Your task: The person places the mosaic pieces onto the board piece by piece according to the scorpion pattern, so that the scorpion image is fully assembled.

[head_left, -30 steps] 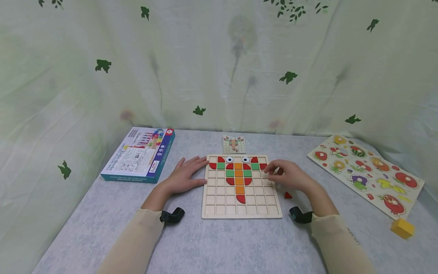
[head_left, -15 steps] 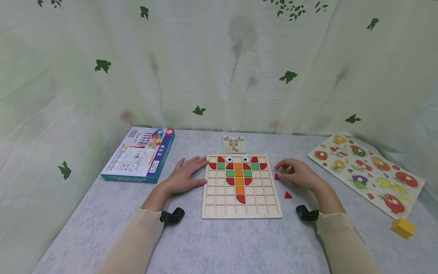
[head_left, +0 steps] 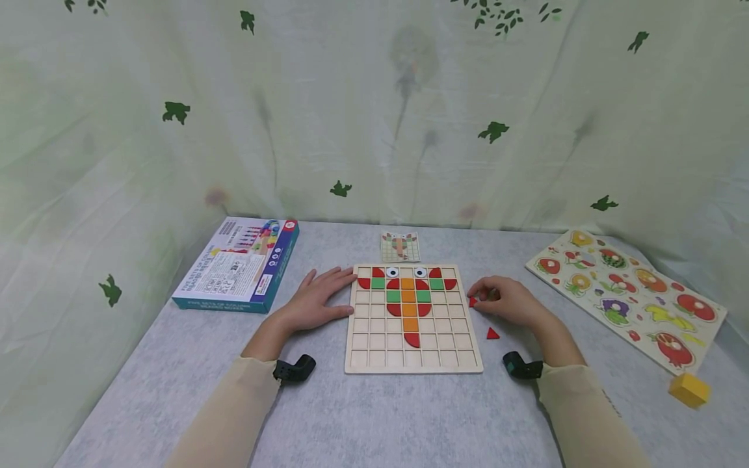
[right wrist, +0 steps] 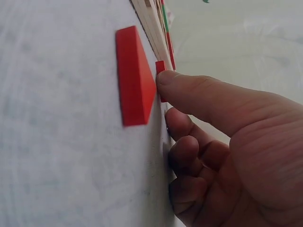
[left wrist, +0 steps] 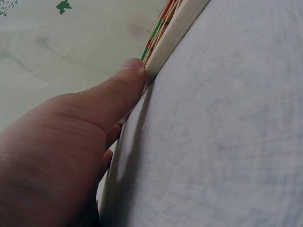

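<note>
My left hand (head_left: 314, 301) lies flat with fingers spread, fingertips and thumb touching the left edge of a wooden grid board (head_left: 374, 359). Red, green and orange tiles and two eye tiles form a pattern on the board. Beside the board's right edge, my right hand (head_left: 508, 300) pinches a small red tile (right wrist: 161, 65) between thumb and index finger, low at the table; most of the tile is hidden by the thumb. The other fingers curl inward. A red triangle tile (head_left: 493, 333) lies on the table just nearer to me, large in the right wrist view.
A small pattern card (head_left: 400, 247) lies behind the board. At the left is a boxed game (head_left: 236, 266). A fruit-picture board (head_left: 629, 292) lies at the right, with a yellow block (head_left: 689, 390) by its near corner. A pale curtain hangs behind.
My right hand has moved from over the board's right edge to the table beside it, and its fingers have closed on the red tile there. The left hand has stayed still.
</note>
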{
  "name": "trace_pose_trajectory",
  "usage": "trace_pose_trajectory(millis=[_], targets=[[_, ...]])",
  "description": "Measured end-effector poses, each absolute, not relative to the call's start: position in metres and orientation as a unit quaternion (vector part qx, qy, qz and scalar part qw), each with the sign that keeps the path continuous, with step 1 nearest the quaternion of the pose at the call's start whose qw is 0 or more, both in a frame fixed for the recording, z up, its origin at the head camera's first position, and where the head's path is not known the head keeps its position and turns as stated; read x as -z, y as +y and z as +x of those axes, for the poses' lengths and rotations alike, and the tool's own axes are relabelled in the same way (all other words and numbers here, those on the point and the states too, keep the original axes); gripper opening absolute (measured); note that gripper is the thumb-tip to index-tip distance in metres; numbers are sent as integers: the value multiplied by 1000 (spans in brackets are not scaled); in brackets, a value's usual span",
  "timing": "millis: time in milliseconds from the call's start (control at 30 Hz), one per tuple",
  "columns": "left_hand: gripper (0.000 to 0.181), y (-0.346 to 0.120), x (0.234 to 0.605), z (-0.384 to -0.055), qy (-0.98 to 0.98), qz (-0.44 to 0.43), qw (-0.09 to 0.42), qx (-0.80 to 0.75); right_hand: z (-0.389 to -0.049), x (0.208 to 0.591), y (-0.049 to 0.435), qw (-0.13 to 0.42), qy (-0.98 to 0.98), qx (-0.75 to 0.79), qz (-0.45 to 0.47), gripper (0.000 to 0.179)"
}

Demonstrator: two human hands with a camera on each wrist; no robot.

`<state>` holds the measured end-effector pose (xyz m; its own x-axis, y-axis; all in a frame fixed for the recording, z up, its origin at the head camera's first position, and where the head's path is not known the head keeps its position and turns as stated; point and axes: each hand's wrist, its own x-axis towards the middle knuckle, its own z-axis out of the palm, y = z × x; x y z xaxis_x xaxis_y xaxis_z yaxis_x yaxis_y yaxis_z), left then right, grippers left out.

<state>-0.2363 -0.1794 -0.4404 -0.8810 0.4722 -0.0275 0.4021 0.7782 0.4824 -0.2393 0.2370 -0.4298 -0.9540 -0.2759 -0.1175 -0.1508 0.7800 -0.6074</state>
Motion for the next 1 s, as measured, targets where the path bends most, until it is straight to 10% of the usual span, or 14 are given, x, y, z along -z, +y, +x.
trace_pose_trajectory(millis=[1000], targets=[[72, -179, 441, -237, 940, 236, 70, -236, -237, 424, 233, 108, 928, 336, -116, 15]])
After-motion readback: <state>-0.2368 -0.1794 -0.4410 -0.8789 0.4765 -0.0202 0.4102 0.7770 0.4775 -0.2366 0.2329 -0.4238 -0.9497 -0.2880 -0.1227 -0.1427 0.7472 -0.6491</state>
